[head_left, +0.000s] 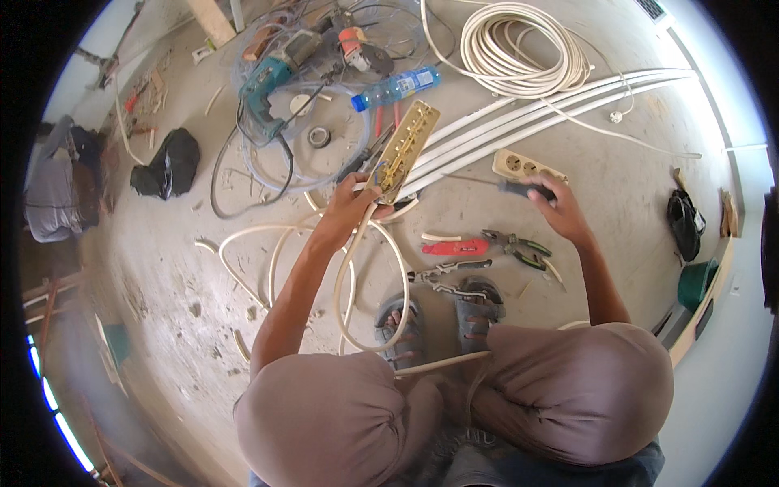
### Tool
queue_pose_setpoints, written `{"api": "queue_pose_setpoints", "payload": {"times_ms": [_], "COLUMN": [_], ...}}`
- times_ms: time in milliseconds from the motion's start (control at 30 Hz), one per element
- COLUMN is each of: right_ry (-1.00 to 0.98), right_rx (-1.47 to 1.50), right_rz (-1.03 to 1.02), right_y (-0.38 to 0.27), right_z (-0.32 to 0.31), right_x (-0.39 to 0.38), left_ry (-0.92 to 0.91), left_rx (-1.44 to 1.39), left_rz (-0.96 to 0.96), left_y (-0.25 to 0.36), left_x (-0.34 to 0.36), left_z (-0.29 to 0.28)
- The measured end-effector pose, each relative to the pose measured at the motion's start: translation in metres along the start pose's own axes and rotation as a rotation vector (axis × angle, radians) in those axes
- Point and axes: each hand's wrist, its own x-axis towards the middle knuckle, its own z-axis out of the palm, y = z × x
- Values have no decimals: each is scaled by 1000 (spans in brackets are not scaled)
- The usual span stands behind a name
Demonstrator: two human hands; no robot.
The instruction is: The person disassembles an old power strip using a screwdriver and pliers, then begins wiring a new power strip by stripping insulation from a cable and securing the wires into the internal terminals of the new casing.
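Note:
My left hand (pixel 350 213) grips the lower end of an opened power strip base (pixel 415 134), tilted upward, with brass contact strips showing inside. A cream cable (pixel 402 253) runs from that end and loops down toward my feet. The fingers of my right hand (pixel 560 208) are closed round the dark handle of a screwdriver (pixel 514 188). Its thin shaft points left toward the base, apart from it. Just beyond the screwdriver, a cream socket cover (pixel 529 164) with several outlets lies on the floor.
Before my sandals (pixel 479 312) lie a red-handled knife (pixel 456 247), pliers (pixel 513 243) and a wire stripper (pixel 449 273). Farther off are white conduits (pixel 487 134), a cable coil (pixel 519 49), a water bottle (pixel 398 88), a green drill (pixel 272 77) and an angle grinder (pixel 361 53).

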Motion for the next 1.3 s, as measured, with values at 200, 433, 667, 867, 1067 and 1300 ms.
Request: {"api": "queue_pose_setpoints", "payload": {"times_ms": [200,433,667,867,1067,1300], "right_ry": [57,126,-293,-934,-923,-619], "right_rx": [8,-214,88,420,1048,1077], "right_rz": [119,-94,-390,-407,-315,-174], "right_y": [86,34,-56,-144,-206,-180], "right_z": [16,28,105,161,230,228], "right_x": [-61,-19,63,43,-3,11], "left_ry": [-38,-53,-39,-35,60,-32], "left_rx": [-22,-191,-81,-399,-511,-780], "left_rz": [98,73,-20,4,126,267], "left_y": [42,68,110,124,120,125], "left_x": [-28,-55,-103,-150,-140,-91], "left_z": [-3,-5,-29,-56,-38,-12]}}
